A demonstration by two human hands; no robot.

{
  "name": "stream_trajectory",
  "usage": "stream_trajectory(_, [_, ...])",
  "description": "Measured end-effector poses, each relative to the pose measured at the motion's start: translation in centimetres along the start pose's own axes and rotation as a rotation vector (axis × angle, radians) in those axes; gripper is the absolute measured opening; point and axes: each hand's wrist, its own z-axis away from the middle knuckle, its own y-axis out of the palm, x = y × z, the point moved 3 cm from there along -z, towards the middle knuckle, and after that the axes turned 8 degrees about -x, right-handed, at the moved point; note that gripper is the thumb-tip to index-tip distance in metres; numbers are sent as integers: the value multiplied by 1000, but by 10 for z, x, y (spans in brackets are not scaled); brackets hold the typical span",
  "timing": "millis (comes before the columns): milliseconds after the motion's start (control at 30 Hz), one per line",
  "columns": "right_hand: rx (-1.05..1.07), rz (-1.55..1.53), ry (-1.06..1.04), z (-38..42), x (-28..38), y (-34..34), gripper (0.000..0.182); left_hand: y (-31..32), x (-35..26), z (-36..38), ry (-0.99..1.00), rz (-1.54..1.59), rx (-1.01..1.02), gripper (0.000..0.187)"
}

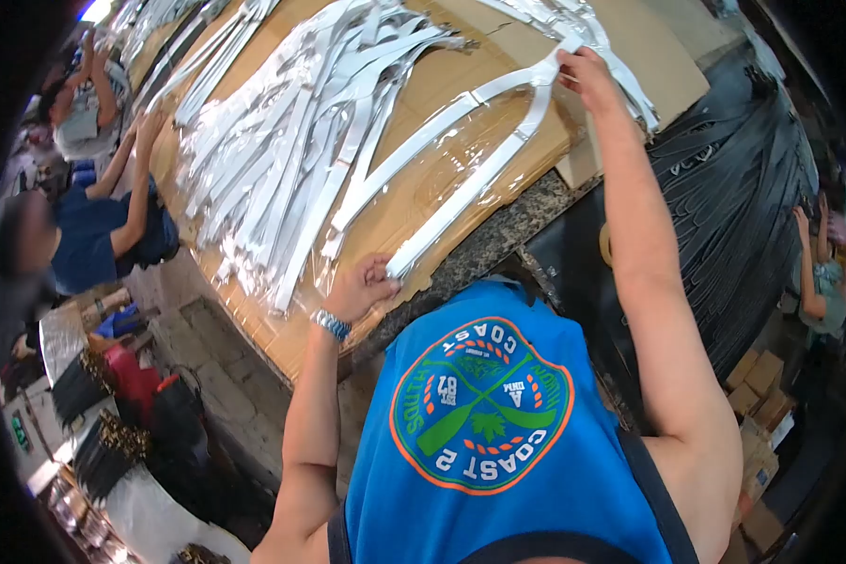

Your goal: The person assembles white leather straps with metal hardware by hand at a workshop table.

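A pair of white suspenders, seemingly with clear plastic around it, lies stretched across the cardboard-covered table in front of me. My right hand pinches its far end, where the straps come together. Near the table's front edge, my left hand, with a metal watch at the wrist, has its fingers curled closed on the near end of one strap. The other strap runs beside it and ends a little farther left. Left of this pair is a large spread pile of more white suspenders, many in shiny clear wrapping.
The brown cardboard covers the tabletop, with a dark stone edge toward me. Black straps are heaped on the right, beside a tape roll. Co-workers stand at left, including one in a navy shirt, and another at far right.
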Motion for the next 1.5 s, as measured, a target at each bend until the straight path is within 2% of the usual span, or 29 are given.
stream_trajectory(100, [49,215,37,-13,-24,-17,38,-5,-24,4,-192,160,-14,42])
stream_trajectory(167, [-61,323,49,-10,-38,-29,41,-18,-11,1,-203,166,-10,45])
stream_trajectory(300, [-87,361,3,3,-63,-39,44,-21,-5,12,-235,155,-57,48])
stream_trajectory(433, [-137,346,-85,14,-58,-33,44,-22,4,5,-184,-34,-137,45])
stream_trajectory(467, [-130,343,-125,4,-62,-33,45,-17,-7,3,-186,-214,-199,47])
stream_trajectory(533, [-121,252,-47,10,-50,-24,49,-12,-40,14,-199,-571,-344,55])
stream_trajectory(633, [-119,203,-17,5,-39,-14,51,27,-93,24,354,-867,-581,73])
stream_trajectory(667, [-110,171,16,4,-37,-11,49,39,-96,21,263,-834,-496,87])
stream_trajectory(800, [-66,37,144,-6,-34,3,41,49,-98,-26,418,-812,-774,96])
stream_trajectory(900, [0,41,86,-12,-34,7,29,29,-102,-73,276,-874,-762,98])
stream_trajectory(933, [11,20,92,-12,-33,9,17,32,-100,-80,211,-936,-597,100])
stream_trajectory(1033, [49,-35,124,-13,-33,11,11,52,-106,-57,254,-1035,-432,104])
stream_trajectory(1067, [33,-38,137,-12,-33,10,9,59,-104,-51,226,-1048,-405,111])
stream_trajectory(1167, [49,-156,139,-6,-34,12,12,74,-90,-42,253,-1087,-397,113])
stream_trajectory(1300, [23,-174,162,-6,-35,14,14,82,-88,-36,252,-1079,-390,107])
stream_trajectory(1333, [5,-158,188,-6,-34,16,17,84,-95,-31,227,-1082,-366,99])
stream_trajectory(1433, [25,-114,238,-2,-28,25,19,88,-81,-30,272,-1073,-304,96])
stream_trajectory(1500, [69,-26,238,-17,-37,32,19,90,-81,-25,351,-1077,-357,86])
